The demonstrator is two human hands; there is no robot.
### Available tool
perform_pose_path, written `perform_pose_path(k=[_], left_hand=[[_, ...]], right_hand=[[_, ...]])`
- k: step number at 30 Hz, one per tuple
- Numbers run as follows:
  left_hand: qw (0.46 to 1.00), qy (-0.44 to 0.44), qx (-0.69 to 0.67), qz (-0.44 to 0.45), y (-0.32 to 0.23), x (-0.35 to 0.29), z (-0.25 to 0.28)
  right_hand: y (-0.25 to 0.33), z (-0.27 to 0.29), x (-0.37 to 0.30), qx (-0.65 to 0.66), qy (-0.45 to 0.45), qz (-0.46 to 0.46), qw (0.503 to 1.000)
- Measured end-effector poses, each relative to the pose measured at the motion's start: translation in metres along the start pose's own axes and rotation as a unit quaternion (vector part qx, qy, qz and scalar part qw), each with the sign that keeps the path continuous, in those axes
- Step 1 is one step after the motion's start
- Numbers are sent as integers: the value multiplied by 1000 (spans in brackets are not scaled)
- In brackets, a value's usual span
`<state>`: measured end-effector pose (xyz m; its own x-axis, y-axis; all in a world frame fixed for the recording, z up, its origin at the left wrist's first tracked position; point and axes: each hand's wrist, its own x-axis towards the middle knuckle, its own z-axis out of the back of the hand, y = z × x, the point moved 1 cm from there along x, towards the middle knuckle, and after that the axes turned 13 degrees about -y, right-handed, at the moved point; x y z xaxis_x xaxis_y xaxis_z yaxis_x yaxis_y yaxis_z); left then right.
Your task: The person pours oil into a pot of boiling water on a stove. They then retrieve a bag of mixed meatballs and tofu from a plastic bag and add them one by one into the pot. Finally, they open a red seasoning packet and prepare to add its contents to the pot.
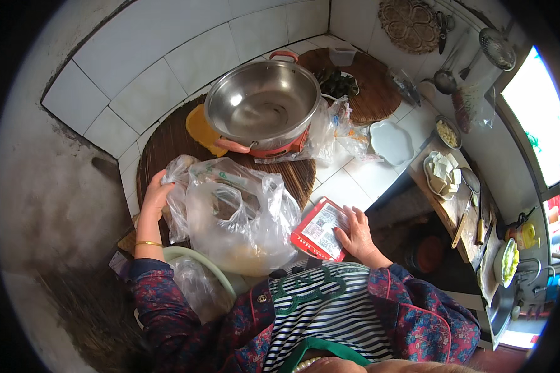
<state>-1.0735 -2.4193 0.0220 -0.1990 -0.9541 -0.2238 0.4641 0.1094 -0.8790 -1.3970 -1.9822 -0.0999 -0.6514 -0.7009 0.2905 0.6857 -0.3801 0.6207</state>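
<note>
My left hand (154,200) is closed on the gathered edge of a clear plastic bag (178,205), its fingertips partly hidden by the film. A larger clear plastic bag (249,239) lies beside it in front of me, and something pale shows through its bottom. On the right, my right hand (359,239) grips the side of a red packet (322,229) with a white printed label, thumb on top and fingers along its edge. Close to my left forearm is a pale green rim (214,270) of a basin or bucket with plastic film in it.
A steel pot (264,102) on a red base stands on a round wooden board (168,140). A white scalloped plate (392,143) rests on the tiles. Farther right are a dish of white pieces (443,174), a bowl of chopped food (447,133), and a knife (481,230).
</note>
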Motion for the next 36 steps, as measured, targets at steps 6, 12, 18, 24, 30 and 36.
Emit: perform_pose_path(k=[6,12,18,24,30,36], left_hand=[[971,-223,81,-31,21,38,-28],[986,-62,-90,128,60,85,-7],[950,-103,-293,34,65,85,2],[930,-99,-352,31,42,75,10],[899,-139,-415,26,34,80,19],[870,-148,-471,7,17,105,61]], right_hand=[[-42,-1,24,113,21,-213,970],[-77,23,40,345,22,-402,848],[-110,26,45,383,-109,-432,809],[-142,6,69,408,-203,-421,784],[-137,-11,81,425,-285,-395,763],[-101,-10,49,314,-224,-326,863]])
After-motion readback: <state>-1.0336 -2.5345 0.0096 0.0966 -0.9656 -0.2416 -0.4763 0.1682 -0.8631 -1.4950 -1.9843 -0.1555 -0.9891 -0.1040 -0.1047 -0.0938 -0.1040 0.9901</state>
